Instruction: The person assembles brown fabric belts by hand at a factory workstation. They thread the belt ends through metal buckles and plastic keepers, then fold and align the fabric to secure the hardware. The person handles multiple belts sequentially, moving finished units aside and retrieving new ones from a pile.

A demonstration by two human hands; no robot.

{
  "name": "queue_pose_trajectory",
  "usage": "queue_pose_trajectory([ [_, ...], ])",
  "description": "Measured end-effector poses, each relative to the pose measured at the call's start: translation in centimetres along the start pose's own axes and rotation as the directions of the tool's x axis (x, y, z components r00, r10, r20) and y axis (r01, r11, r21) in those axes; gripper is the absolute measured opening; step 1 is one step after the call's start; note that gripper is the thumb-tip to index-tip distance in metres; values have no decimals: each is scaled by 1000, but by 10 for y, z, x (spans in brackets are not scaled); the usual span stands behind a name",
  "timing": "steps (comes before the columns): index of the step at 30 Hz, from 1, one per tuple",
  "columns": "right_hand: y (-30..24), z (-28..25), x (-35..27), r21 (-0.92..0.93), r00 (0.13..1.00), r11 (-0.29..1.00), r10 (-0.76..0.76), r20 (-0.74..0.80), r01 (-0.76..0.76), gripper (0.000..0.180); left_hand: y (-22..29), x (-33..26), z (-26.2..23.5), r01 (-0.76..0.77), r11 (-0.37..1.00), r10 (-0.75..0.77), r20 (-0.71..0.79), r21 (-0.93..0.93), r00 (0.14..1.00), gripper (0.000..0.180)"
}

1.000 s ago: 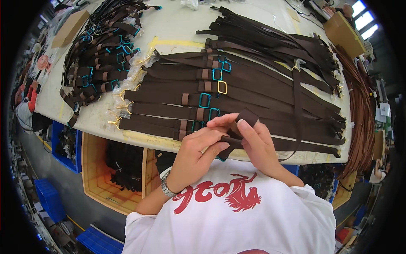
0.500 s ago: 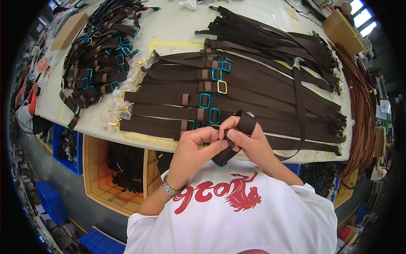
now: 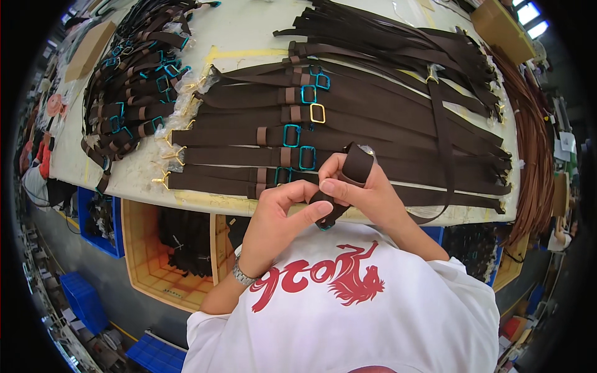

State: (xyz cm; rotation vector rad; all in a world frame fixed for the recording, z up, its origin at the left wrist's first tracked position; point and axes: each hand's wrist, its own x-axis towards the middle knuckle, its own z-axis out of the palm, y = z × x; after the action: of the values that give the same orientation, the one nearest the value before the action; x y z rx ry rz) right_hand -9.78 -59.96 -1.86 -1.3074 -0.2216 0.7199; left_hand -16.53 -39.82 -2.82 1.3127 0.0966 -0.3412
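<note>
Close to my body, at the table's front edge, both hands work on one dark brown webbing strap (image 3: 358, 165). My left hand (image 3: 283, 210) pinches a folded part of it between thumb and fingers, with a blue-green buckle partly hidden just below. My right hand (image 3: 356, 186) grips the same strap, which loops up over its fingers; my fingertips almost meet. Just beyond lies a row of similar straps (image 3: 230, 158) with brown keeper loops. Their rectangular buckles (image 3: 291, 135) are blue-filmed, and one buckle (image 3: 318, 113) is gold. Gold hooks (image 3: 163, 179) sit at their left ends.
A pile of buckled straps (image 3: 137, 93) lies at the left of the white table (image 3: 245, 45). More straps (image 3: 373, 37) are heaped at the far right, beside hanging reddish-brown strips (image 3: 532, 143). Below the edge stand a wooden bin (image 3: 138, 248) and a blue crate (image 3: 117, 230).
The table and its straps sit slightly higher and further left in view. The strap's buckle end has tucked in under my left hand; both hands still hold the strap.
</note>
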Motion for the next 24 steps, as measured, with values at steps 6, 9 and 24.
queue_pose_trajectory([
  [6, 15, 6, 5, 166, 988, 986, 42, -150, -17, 32, -1, -1, -2, -32, 994, 38, -51, 102, 998, 20],
  [9, 22, 0, 16, 493, 997, 868, -21, -69, 52, 39, -7, -1, -4, -169, 899, 152, 74, 404, 986, 19],
  [24, 23, 23, 6, 396, 999, 918, 0, -41, 16, 54, -5, 14, 10, -400, 664, 499, 24, 632, 866, 16],
])
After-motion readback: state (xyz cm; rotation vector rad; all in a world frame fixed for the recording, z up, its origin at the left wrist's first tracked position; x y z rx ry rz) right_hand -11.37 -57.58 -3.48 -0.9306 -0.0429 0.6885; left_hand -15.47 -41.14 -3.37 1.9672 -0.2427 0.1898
